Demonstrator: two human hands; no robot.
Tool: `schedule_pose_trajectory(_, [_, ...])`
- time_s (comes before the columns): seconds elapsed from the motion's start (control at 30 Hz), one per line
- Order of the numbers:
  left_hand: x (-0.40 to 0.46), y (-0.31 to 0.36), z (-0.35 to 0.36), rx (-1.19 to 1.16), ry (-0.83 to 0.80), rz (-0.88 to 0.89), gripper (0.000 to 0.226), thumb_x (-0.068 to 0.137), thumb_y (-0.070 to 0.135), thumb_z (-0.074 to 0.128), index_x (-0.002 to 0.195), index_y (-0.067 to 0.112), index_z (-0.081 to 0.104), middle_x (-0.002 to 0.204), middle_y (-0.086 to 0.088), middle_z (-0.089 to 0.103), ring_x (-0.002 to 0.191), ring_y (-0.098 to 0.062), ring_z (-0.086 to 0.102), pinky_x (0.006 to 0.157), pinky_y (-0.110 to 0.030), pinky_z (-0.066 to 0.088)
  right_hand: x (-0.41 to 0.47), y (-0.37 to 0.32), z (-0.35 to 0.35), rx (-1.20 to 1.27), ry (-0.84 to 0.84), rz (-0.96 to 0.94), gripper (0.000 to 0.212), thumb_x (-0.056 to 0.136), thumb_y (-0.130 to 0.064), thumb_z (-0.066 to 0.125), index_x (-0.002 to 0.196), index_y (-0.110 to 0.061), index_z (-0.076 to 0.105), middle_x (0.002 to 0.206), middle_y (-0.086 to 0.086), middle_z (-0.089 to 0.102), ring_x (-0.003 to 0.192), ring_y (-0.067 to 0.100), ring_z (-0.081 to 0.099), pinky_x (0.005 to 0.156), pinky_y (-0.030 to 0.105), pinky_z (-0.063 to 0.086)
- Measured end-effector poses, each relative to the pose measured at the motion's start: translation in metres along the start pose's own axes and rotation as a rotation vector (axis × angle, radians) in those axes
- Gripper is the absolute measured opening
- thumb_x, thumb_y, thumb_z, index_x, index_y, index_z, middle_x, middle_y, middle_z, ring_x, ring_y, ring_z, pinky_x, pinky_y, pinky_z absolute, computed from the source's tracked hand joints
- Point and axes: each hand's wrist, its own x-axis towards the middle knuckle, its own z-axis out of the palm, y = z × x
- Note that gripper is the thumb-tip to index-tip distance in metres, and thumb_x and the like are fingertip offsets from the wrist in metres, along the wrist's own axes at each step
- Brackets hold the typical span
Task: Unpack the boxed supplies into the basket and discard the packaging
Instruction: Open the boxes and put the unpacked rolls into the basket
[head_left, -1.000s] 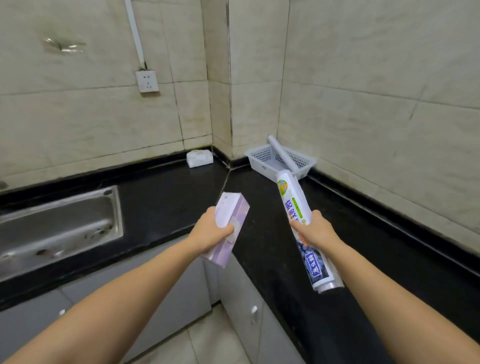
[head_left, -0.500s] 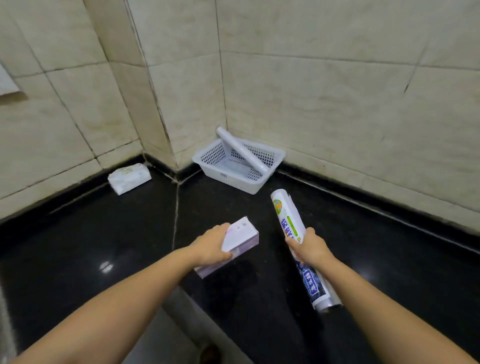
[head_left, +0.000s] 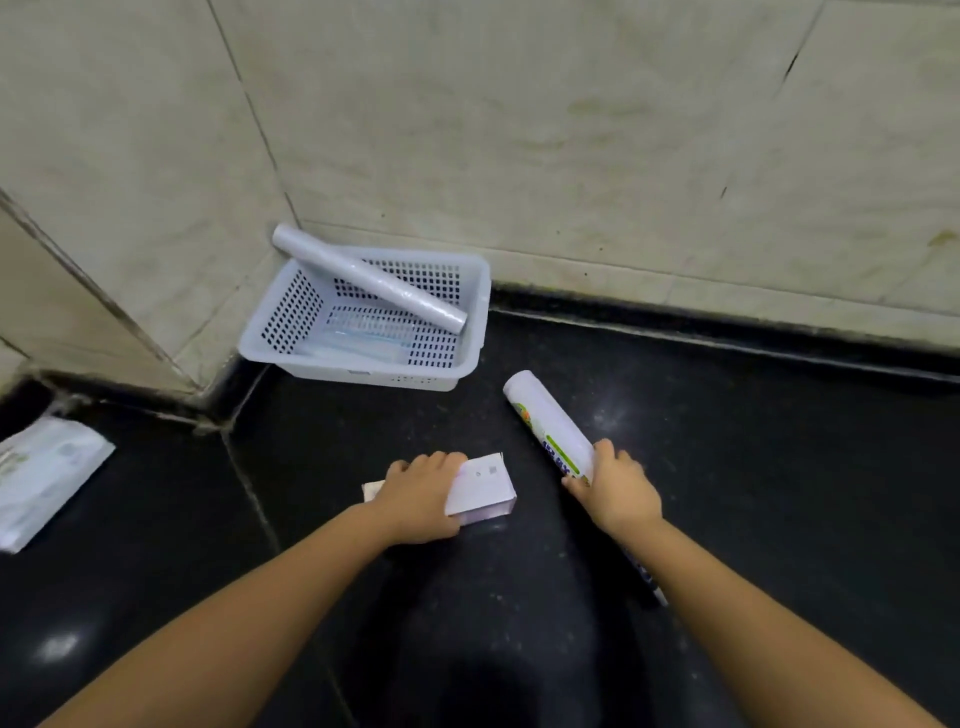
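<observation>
Black counter (head_left: 779, 493) meets tiled wall, with the basket (head_left: 470, 358) in the corner holding one roll (head_left: 363, 278). My left hand (head_left: 421, 499) clasps the box (head_left: 480, 491) and my right hand (head_left: 621, 488) the wrapped roll (head_left: 550, 426), both set low near the basket for unpacking.

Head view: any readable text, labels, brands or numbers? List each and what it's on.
None can be read with confidence.
Printed roll in the right hand: blue characters beside a green stripe, blurred and partly covered.
Purple box under the left hand: two small grey marks, too small to read.
Pack at the left edge: faint green print, blurred.
Clear roll and basket: no text visible.
</observation>
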Motion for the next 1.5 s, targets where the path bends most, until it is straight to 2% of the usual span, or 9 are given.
schedule_pose_trajectory(0.13, [0.005,0.010,0.008,0.054,0.121,0.026,0.086,0.073,0.060,0.058,0.141,0.023,0.020,0.136,-0.001,0.041,0.123,-0.023,0.041,0.104,-0.044,0.027,0.003,0.001,0.001,-0.020,-0.001,-0.002,0.056,0.084,-0.047,0.058,0.122,-0.011,0.038,0.124,0.012,0.051,0.115,0.030,0.048,0.079,0.040,0.047])
schedule_pose_trajectory(0.33, [0.002,0.051,0.000,-0.036,0.311,0.122,0.067,0.082,0.054,0.052,0.137,0.022,0.030,0.129,0.001,0.048,0.115,-0.021,0.046,0.096,-0.036,0.035,-0.005,-0.002,-0.020,-0.009,-0.045,-0.050,0.084,0.083,-0.057,0.054,0.146,-0.020,0.014,0.143,0.011,0.037,0.132,0.031,0.035,0.104,0.047,0.034])
schedule_pose_trajectory(0.47, [-0.012,0.065,-0.024,-0.168,0.533,0.218,0.067,0.081,0.056,0.056,0.134,0.019,0.040,0.125,0.003,0.053,0.109,-0.019,0.050,0.093,-0.032,0.038,-0.022,-0.013,-0.053,0.240,0.063,-0.282,0.065,0.088,-0.045,0.052,0.144,-0.021,0.028,0.146,0.004,0.038,0.133,0.022,0.035,0.106,0.038,0.035])
schedule_pose_trajectory(0.57, [-0.023,0.076,-0.041,-0.192,0.662,0.291,0.062,0.079,0.048,0.065,0.128,0.015,0.048,0.120,0.000,0.058,0.106,-0.020,0.055,0.091,-0.035,0.042,-0.039,-0.023,-0.072,0.494,-0.092,-0.349,0.045,0.089,-0.039,0.053,0.131,-0.027,0.046,0.128,-0.002,0.056,0.110,0.011,0.056,0.092,0.025,0.045])
schedule_pose_trajectory(0.63, [-0.028,0.082,-0.048,-0.185,0.711,0.320,0.058,0.078,0.043,0.067,0.125,0.012,0.051,0.113,-0.002,0.061,0.101,-0.022,0.057,0.087,-0.037,0.045,-0.047,-0.025,-0.079,0.637,-0.176,-0.339,0.037,0.089,-0.040,0.054,0.125,-0.032,0.049,0.114,-0.005,0.063,0.096,0.013,0.065,0.088,0.031,0.054])
schedule_pose_trajectory(0.83, [-0.036,0.088,-0.062,-0.123,0.709,0.369,0.054,0.082,0.045,0.062,0.125,0.014,0.052,0.115,0.000,0.061,0.105,-0.018,0.056,0.090,-0.032,0.042,-0.052,-0.019,-0.097,0.766,-0.266,-0.366,0.043,0.084,-0.035,0.062,0.125,-0.032,0.048,0.108,-0.006,0.064,0.091,0.010,0.068,0.072,0.028,0.061])
schedule_pose_trajectory(1.2, [-0.040,0.092,-0.090,0.123,0.662,0.484,0.056,0.081,0.043,0.057,0.132,0.023,0.044,0.124,0.006,0.057,0.115,-0.015,0.050,0.097,-0.026,0.026,-0.053,-0.021,-0.108,0.763,-0.232,-0.433,0.035,0.086,-0.019,0.055,0.120,-0.028,0.053,0.105,-0.002,0.065,0.090,0.014,0.068,0.068,0.025,0.060])
schedule_pose_trajectory(1.4, [-0.044,0.074,-0.107,-0.414,0.489,0.380,0.060,0.078,0.046,0.065,0.128,0.052,0.033,0.124,0.028,0.042,0.119,0.006,0.035,0.102,-0.023,0.027,-0.044,-0.008,-0.125,0.978,-0.189,-0.400,0.032,0.091,-0.018,0.055,0.121,-0.028,0.052,0.113,0.004,0.064,0.086,0.014,0.071,0.072,0.034,0.061])
schedule_pose_trajectory(1.5, [-0.048,0.070,-0.109,-0.614,0.447,0.385,0.062,0.077,0.037,0.070,0.120,0.062,0.033,0.123,0.038,0.038,0.120,0.015,0.033,0.095,-0.013,0.029,-0.043,-0.006,-0.126,0.581,0.038,-0.381,0.065,0.086,-0.033,0.062,0.141,-0.036,0.028,0.124,-0.007,0.055,0.104,0.009,0.059,0.088,0.028,0.049])
